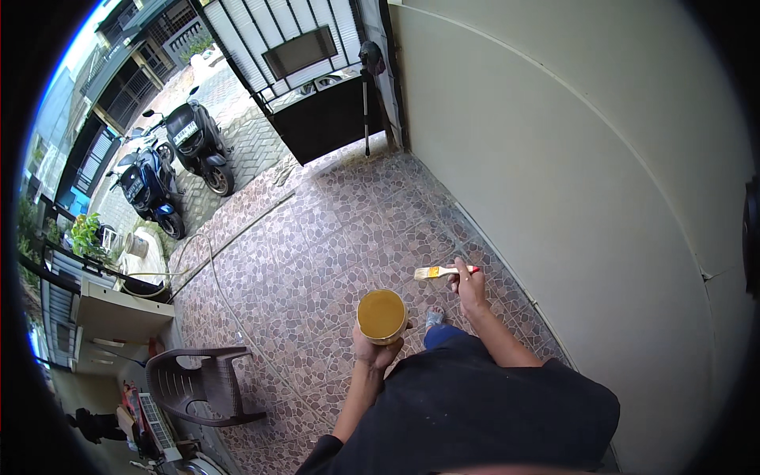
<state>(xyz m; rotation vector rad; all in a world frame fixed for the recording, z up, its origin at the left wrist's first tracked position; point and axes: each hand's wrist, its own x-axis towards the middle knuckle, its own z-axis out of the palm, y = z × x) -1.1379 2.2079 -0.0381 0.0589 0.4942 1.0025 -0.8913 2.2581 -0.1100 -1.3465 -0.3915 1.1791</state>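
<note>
My left hand (375, 353) is wrapped round a round can (381, 317) whose top shows a smooth brownish-yellow surface. Whether that is a lid or paint inside, I cannot tell. In my right hand (470, 290) is a paintbrush (443, 272) with a pale handle, a red end and a yellow band. Its light bristles point left, and it is held level, up and to the right of the can and apart from it. The fingers close round the handle near its red end. Most of my left fingers are hidden beneath the can.
A plain beige wall (570, 158) runs along the right. Ahead stands a black-and-white metal gate (332, 119) with a stand (366, 111) beside it. A brown plastic chair (218, 384) sits at the left. A thin hose (218, 273) crosses the tiled floor (317, 269). Two motorbikes (150, 186) are parked outside.
</note>
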